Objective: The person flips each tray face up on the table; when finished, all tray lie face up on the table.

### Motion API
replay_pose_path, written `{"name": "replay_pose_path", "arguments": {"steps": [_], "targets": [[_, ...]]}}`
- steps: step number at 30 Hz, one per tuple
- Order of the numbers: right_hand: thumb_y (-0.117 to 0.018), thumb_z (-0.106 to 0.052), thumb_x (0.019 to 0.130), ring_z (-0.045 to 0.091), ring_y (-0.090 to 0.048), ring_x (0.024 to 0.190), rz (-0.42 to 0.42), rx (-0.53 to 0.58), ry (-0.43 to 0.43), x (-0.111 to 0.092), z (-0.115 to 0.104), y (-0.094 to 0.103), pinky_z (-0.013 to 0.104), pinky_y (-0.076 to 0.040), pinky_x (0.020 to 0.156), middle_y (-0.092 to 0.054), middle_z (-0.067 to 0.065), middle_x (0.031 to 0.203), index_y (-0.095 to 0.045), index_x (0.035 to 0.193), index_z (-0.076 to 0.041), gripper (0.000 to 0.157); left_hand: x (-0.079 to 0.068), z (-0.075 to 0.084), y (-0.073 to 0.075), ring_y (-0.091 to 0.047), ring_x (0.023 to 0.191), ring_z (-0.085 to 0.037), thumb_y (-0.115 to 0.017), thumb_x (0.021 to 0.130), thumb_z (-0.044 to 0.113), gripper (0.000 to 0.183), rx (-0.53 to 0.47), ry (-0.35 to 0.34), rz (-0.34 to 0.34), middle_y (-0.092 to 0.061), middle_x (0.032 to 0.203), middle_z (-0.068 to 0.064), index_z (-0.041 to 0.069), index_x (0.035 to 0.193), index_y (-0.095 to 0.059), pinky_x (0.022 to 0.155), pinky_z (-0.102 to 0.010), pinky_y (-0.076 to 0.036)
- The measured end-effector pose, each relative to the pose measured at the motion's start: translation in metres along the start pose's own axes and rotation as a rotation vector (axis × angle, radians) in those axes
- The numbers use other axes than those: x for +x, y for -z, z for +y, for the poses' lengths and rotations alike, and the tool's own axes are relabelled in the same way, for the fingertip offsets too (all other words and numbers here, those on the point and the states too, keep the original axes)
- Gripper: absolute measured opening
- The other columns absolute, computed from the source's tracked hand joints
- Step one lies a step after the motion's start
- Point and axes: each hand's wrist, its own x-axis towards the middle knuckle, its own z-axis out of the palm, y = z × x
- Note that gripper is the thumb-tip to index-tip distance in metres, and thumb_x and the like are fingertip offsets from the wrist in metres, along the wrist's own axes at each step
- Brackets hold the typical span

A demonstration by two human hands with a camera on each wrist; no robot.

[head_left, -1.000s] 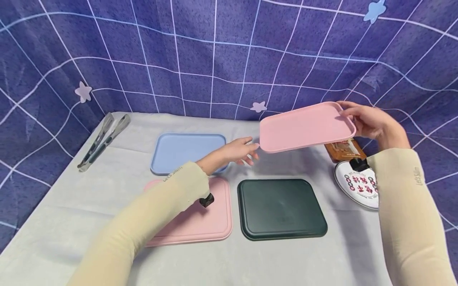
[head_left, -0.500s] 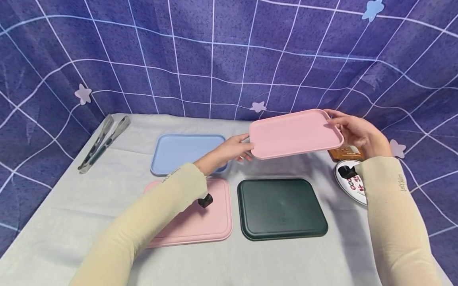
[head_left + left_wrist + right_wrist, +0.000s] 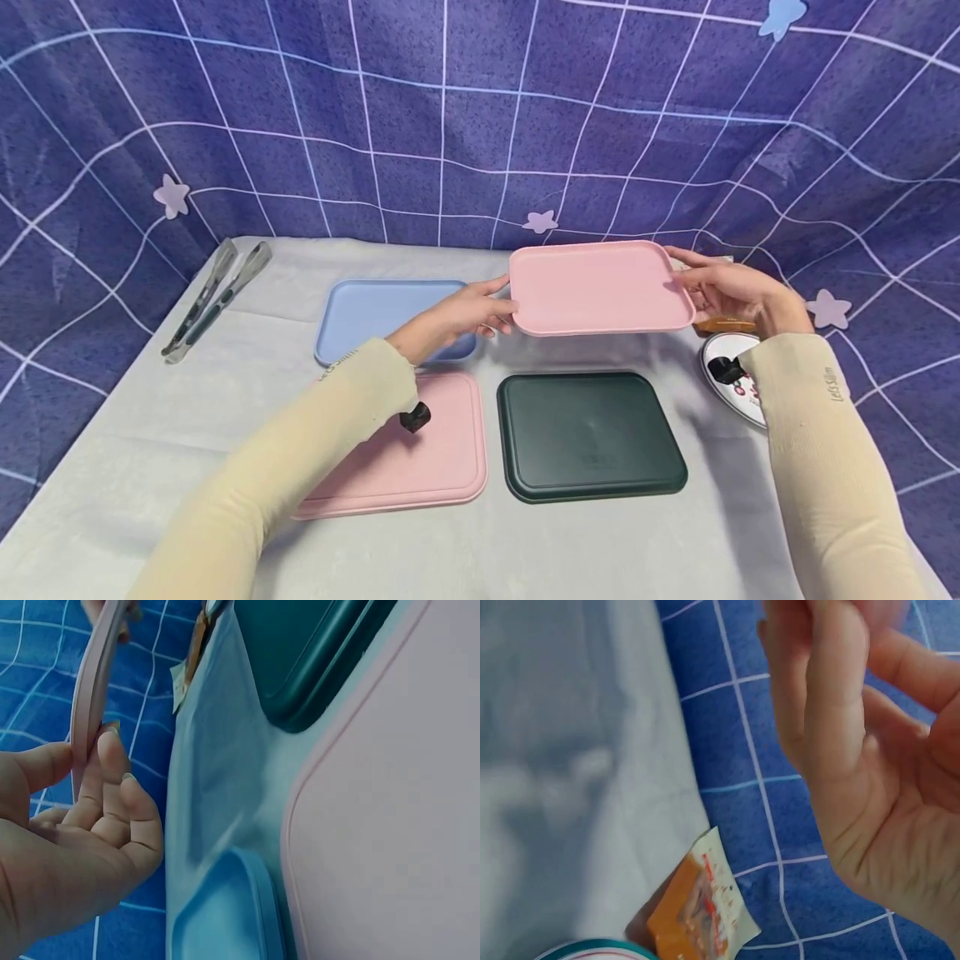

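A shallow pink tray [image 3: 602, 287] is held up above the back right of the table, its inner face turned toward the head camera. My left hand [image 3: 467, 312] pinches its left edge, thumb on one side and fingers behind, as the left wrist view also shows on the tray's rim [image 3: 88, 697]. At the right end, my right hand [image 3: 731, 287] grips the edge with the thumb in front. In the right wrist view the right hand [image 3: 877, 742] shows mostly its palm and fingers, and the tray is hardly visible there.
A blue tray [image 3: 382, 321] lies behind a pink tray [image 3: 438, 442], partly under my left arm. A dark green tray [image 3: 592, 437] lies to its right. Metal tongs [image 3: 217, 300] lie far left. An orange packet [image 3: 697, 907] and a round white printed plate [image 3: 738, 392] sit at right.
The raised pink tray has moved left and down and is more level. My left hand, at first just short of its edge, now pinches it. My right hand moved left with the tray.
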Motion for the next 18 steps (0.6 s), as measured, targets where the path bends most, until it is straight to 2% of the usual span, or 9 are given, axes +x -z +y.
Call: {"name": "replay_pose_path", "arguments": {"steps": [5, 8, 11, 14, 18], "targets": [[-0.043, -0.011, 0.107, 0.014, -0.071, 0.081, -0.073, -0.066, -0.039, 0.002, 0.012, 0.003, 0.029, -0.058, 0.062, -0.065, -0.003, 0.108, 0.01, 0.161, -0.035, 0.079, -0.003, 0.001, 0.008, -0.064, 0.072, -0.011, -0.058, 0.103, 0.021, 0.072, 0.004, 0.01, 0.002, -0.066, 0.083, 0.001, 0.035, 0.161, -0.018, 0.062, -0.021, -0.044], [-0.041, -0.006, 0.106, 0.012, -0.071, 0.084, -0.116, -0.113, -0.021, 0.003, 0.017, 0.004, 0.029, -0.058, 0.065, -0.057, -0.001, 0.115, 0.015, 0.159, -0.034, 0.082, -0.003, 0.002, 0.01, -0.064, 0.071, -0.011, -0.058, 0.102, 0.022, 0.072, 0.019, 0.017, 0.005, -0.068, 0.083, 0.001, 0.035, 0.161, -0.018, 0.063, -0.022, -0.045], [-0.042, -0.001, 0.104, 0.01, -0.07, 0.085, -0.135, -0.124, 0.003, 0.005, 0.02, 0.004, 0.028, -0.058, 0.065, -0.055, -0.002, 0.113, 0.018, 0.159, -0.033, 0.087, -0.004, 0.003, 0.01, -0.064, 0.07, -0.01, -0.059, 0.102, 0.022, 0.072, 0.038, 0.02, 0.012, -0.069, 0.084, 0.0, 0.034, 0.161, -0.019, 0.064, -0.023, -0.045], [-0.046, 0.005, 0.101, 0.008, -0.068, 0.08, -0.128, -0.108, 0.029, 0.008, 0.022, 0.002, 0.027, -0.059, 0.063, -0.06, -0.004, 0.102, 0.016, 0.16, -0.031, 0.093, -0.003, 0.002, 0.011, -0.064, 0.069, -0.01, -0.06, 0.101, 0.022, 0.073, 0.06, 0.021, 0.021, -0.068, 0.082, 0.0, 0.031, 0.161, -0.019, 0.063, -0.023, -0.045], [-0.051, 0.007, 0.098, 0.006, -0.066, 0.074, -0.06, -0.11, 0.039, 0.013, 0.022, -0.003, 0.026, -0.058, 0.06, -0.063, -0.006, 0.092, 0.01, 0.162, -0.028, 0.094, -0.004, 0.0, 0.011, -0.061, 0.067, -0.009, -0.061, 0.1, 0.02, 0.075, 0.103, 0.02, 0.026, -0.067, 0.079, 0.001, 0.026, 0.162, -0.018, 0.061, -0.022, -0.045]]}}
